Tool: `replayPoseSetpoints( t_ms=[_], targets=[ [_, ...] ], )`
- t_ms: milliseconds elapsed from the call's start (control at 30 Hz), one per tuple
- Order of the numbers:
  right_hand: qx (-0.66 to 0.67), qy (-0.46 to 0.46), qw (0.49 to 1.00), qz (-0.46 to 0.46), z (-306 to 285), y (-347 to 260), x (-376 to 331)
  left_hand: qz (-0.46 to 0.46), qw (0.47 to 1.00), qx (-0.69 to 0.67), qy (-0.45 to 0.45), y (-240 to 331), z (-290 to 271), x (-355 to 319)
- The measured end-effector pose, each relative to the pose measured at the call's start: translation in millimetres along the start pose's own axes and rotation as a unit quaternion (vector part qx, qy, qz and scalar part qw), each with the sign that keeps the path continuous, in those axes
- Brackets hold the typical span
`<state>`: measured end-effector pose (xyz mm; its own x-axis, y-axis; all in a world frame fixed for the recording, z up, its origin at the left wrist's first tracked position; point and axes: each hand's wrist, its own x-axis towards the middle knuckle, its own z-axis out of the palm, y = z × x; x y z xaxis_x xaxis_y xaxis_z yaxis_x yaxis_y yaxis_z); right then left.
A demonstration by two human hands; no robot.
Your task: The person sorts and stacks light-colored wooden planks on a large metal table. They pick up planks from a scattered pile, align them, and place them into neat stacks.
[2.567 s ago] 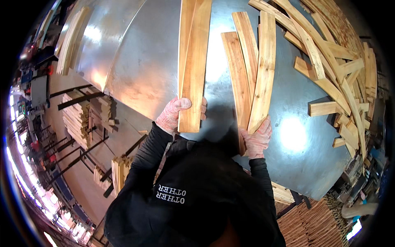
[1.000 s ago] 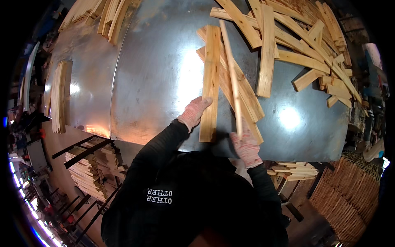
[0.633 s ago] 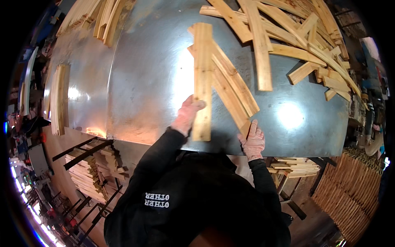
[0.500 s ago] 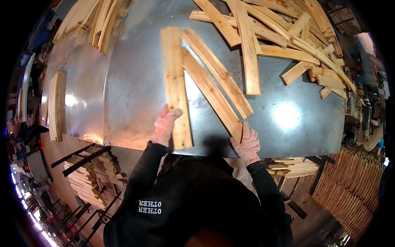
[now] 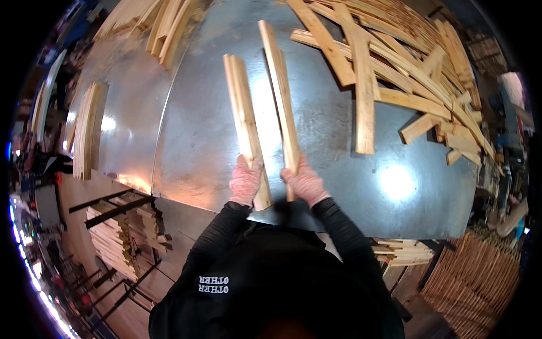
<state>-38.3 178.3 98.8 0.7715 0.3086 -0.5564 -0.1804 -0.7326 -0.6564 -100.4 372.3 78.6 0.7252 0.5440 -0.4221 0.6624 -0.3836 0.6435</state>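
My left hand (image 5: pixel 246 181), in a pinkish work glove, is closed round the near end of a pale wooden board (image 5: pixel 241 107). The board is tipped partly onto its edge, its far end pointing away from me. To its right, my gloved right hand (image 5: pixel 305 181) grips the near end of wooden boards (image 5: pixel 283 96) turned on edge. These look like two lying face to face, though my fingers hide the near part. A narrow gap separates the two hands' boards, which run nearly parallel above the metal tabletop (image 5: pixel 197 124).
A jumbled heap of boards (image 5: pixel 389 73) covers the far right of the table. At the left stand a small upright bundle (image 5: pixel 87 130) and more boards (image 5: pixel 169 28) behind it. Below the table edge are stacked boards on racks (image 5: pixel 113 237) and a large wood stack (image 5: pixel 474 285).
The two loose boards that lay slanted have been drawn left and turned on edge by my right hand. My left hand's board has tipped from flat toward its edge. Both hands are closer together.
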Motion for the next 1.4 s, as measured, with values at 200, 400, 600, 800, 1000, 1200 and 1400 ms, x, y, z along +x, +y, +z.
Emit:
replayPoseSetpoints(
  t_ms=[200,400,600,800,1000,1200,1400],
  targets=[
    [-0.238,-0.275,0.93,-0.053,15,-67,-3,-0.018,0.989,0.146,-0.008,43,-12,-3],
    [-0.454,0.393,0.791,-0.116,-159,-74,143,-0.052,0.995,0.088,0.009,42,-26,3],
    [-0.432,0.223,0.873,0.018,-265,-21,233,0.057,0.965,0.217,0.137,-58,-84,14],
    [-0.385,0.236,0.892,-0.036,-224,-23,202,0.015,0.941,0.308,0.137,-30,-101,6],
    [-0.446,0.288,0.842,-0.097,-314,-109,265,0.269,0.94,0.104,0.181,98,-40,64],
    [-0.431,0.314,0.841,-0.095,-321,-46,362,0.12,0.991,0.028,0.052,221,70,208],
    [-0.378,0.289,0.876,-0.083,-291,-30,320,0.049,0.984,0.049,0.164,306,151,265]
  ],
)
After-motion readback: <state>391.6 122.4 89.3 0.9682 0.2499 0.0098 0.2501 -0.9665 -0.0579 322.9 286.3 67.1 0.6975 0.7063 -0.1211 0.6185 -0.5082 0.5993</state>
